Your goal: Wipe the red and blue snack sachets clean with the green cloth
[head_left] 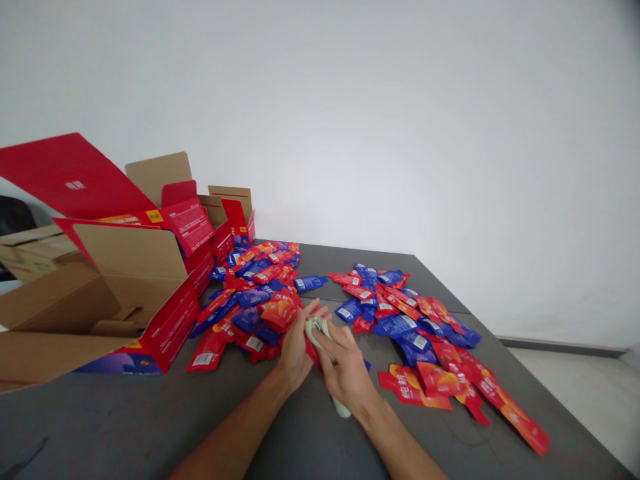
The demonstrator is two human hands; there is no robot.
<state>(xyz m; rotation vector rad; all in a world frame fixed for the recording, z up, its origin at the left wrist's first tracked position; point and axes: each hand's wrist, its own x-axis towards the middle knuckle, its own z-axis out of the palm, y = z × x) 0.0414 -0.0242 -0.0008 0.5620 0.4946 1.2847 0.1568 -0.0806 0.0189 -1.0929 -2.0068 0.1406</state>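
Both hands meet at the middle of the dark grey table [125, 427]. My left hand [296, 350] grips a red packet [313, 353] whose edge shows between the hands. My right hand [346, 368] is closed on a pale green cloth [318, 328], pressing it against the packet; the cloth's tail sticks out under the wrist. A heap of red and blue packets [255, 293] lies just left of the hands, and a second spread of packets [415, 327] lies to the right.
Open red-and-brown cardboard boxes [125, 300] stand at the left, flaps raised, with smaller open boxes [230, 220] behind them. A white wall runs behind the table. The table's right edge drops to a light floor [575, 387].
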